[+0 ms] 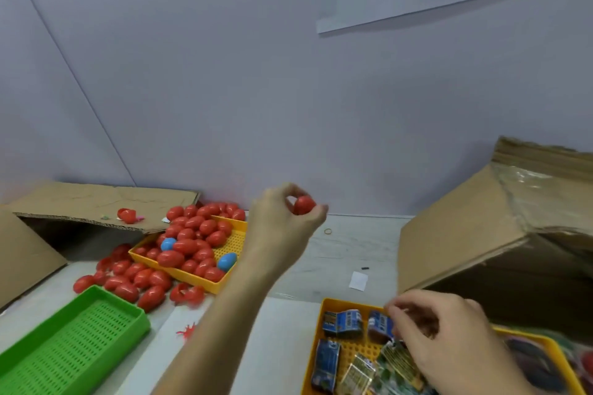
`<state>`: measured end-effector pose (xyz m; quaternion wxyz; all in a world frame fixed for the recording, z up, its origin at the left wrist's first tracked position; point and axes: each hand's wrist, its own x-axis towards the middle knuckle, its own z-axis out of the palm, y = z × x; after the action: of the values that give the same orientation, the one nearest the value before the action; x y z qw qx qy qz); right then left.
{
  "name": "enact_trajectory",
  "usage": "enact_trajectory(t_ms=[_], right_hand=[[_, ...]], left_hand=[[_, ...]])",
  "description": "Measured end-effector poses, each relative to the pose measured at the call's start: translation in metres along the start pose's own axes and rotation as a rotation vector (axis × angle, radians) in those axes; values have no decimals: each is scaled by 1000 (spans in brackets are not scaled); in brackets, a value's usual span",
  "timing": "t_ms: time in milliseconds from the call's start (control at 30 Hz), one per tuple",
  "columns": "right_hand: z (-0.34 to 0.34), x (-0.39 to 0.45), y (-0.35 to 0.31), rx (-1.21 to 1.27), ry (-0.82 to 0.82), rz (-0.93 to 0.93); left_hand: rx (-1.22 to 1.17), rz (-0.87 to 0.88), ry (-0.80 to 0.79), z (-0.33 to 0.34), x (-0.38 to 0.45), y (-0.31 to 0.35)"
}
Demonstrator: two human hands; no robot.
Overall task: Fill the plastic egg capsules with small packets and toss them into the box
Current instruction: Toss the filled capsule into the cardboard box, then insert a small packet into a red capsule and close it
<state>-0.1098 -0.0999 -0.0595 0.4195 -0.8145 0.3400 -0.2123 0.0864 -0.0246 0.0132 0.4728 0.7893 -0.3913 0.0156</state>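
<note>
The left hand (pixel 282 218) is raised above the middle of the table (pixel 346 247), fingers curled, pinching a red egg (pixel 304 204) between the thumb and fingertips. The right hand (pixel 449 340) reaches down into a yellow tray (pixel 330 305) at the table's near right edge, its fingers bent over the small packets (pixel 341 324) lying there; whether it already pinches one I cannot tell, since the fingertips are blurred and partly hide the packets.

Toward the table's far left, another yellow tray (pixel 231 244) is heaped with red eggs (pixel 189 240) and two blue eggs (pixel 227 261). More red eggs (pixel 128 279) are spilled on the table just beside it. A green tray (pixel 80 340) sits at the near left corner. A cardboard box (pixel 96 202) lies open at the far left edge, and a larger box (pixel 481 224) stands tilted at the right edge. A rubber band (pixel 328 231) and a slip of white paper (pixel 358 280) lie between the trays.
</note>
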Motion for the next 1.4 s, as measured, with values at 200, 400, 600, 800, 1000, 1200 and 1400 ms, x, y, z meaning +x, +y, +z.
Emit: enact_trajectory(t_ms=[200, 400, 600, 800, 1000, 1200, 1400], right_hand=[[-8, 0, 4, -137, -74, -13], [-9, -1, 6, -217, -135, -20], [-1, 2, 1, -315, -195, 107], [0, 0, -7, -435, -209, 5], [2, 0, -8, -454, -214, -40], [2, -3, -3, -315, -119, -69], [4, -1, 10, -125, 80, -47]], left_hand=[[-411, -246, -23, 67, -59, 22], [-602, -328, -89, 62, -71, -7], [-629, -435, -136, 62, -62, -22], [-842, -546, -163, 69, -56, -24], [-793, -376, -187, 68, -58, -23], [-581, -198, -90, 69, -62, -23], [-401, 24, 1, 73, -63, -23]])
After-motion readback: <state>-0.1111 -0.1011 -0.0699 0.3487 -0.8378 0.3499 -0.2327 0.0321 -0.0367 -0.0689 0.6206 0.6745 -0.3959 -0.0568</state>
